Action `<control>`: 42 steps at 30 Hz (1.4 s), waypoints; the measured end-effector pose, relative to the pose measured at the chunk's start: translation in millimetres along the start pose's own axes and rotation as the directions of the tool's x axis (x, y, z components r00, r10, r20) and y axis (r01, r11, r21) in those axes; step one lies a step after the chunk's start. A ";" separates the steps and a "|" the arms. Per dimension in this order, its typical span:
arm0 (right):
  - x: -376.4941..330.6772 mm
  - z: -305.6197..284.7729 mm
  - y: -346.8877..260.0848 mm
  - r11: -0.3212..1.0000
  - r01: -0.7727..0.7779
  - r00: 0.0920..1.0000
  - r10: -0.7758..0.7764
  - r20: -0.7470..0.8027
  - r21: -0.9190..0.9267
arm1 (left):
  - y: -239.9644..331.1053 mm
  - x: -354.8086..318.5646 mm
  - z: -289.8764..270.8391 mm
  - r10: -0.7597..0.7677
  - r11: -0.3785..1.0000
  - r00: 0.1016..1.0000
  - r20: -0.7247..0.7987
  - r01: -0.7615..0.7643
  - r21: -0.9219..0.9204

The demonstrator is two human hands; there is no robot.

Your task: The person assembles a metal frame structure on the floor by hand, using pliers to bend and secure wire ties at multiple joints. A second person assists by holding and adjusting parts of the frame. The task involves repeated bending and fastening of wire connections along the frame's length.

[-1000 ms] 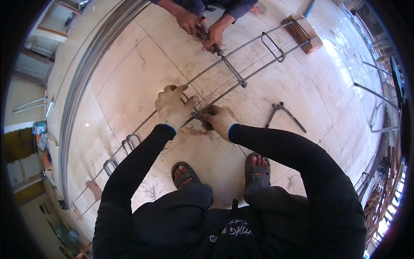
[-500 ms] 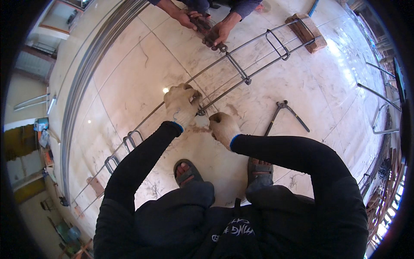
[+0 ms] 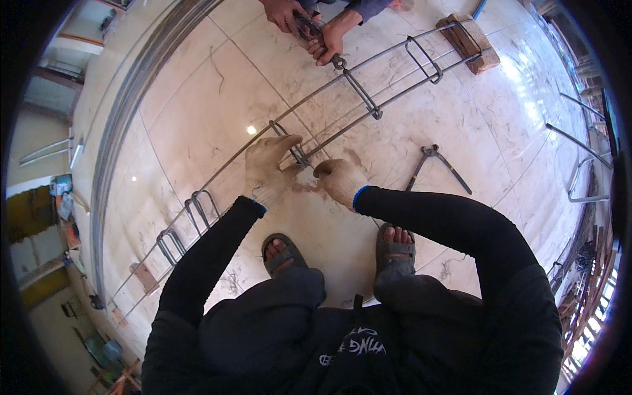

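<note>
- A rectangular steel stirrup (image 3: 294,146) sits on the long rebar cage (image 3: 368,89), roughly at the middle of the scene, just far of the person's feet.
- The left hand (image 3: 270,168), in a dirty tan work glove, rests on this stirrup; the fingers (image 3: 284,143) curl over the bars in a closed grasp on the stirrup.
- The right hand (image 3: 340,181), gloved the same way, lies just right of the stirrup, close to the near bar. It is curled narrow, but I cannot tell whether it holds anything.
- The cage runs diagonally over the pale marble floor (image 3: 197,112), from near left to far right.
- More stirrups (image 3: 197,204) stand bunched on the bars to the near left; others (image 3: 421,59) sit spaced out toward the far right.
- At the far edge, another person's hands (image 3: 322,39) grip the cage at a stirrup there.
- A pair of pincers (image 3: 434,161) lies on the floor to the right of the right hand, apart from the cage.
- A wooden block (image 3: 469,41) props the cage's far-right end.
- The person's sandalled feet (image 3: 395,247) stand near, just this side of the hands.
</note>
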State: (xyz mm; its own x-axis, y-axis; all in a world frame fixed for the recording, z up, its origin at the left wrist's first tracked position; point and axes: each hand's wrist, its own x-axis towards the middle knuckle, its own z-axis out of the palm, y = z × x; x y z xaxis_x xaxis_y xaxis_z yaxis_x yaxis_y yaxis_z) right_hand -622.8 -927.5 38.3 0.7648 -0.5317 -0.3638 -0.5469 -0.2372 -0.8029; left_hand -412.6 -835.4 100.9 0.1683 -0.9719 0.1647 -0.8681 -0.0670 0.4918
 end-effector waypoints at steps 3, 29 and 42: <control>-3.4 -2.8 7.0 0.994 0.097 0.993 -0.100 -0.057 -0.059 | -6.5 -9.4 14.1 -0.081 0.989 0.996 -0.029 0.076 -0.125; 10.0 -6.7 10.4 0.982 -0.085 0.995 0.076 0.060 0.170 | -5.5 -6.4 6.6 -0.077 0.995 0.997 -0.011 0.076 -0.059; -8.5 -8.5 -30.6 0.989 0.032 0.995 -0.018 0.097 -0.142 | -7.5 -16.9 27.4 -0.187 0.928 0.982 -0.015 0.172 -0.331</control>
State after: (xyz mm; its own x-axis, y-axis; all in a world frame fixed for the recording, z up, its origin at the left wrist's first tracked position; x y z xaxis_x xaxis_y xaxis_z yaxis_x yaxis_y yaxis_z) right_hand -615.5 -922.6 70.0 0.8040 -0.4461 -0.3932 -0.5651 -0.3674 -0.7387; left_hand -421.7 -824.7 71.0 0.3349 -0.9387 0.0821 -0.6219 -0.1547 0.7677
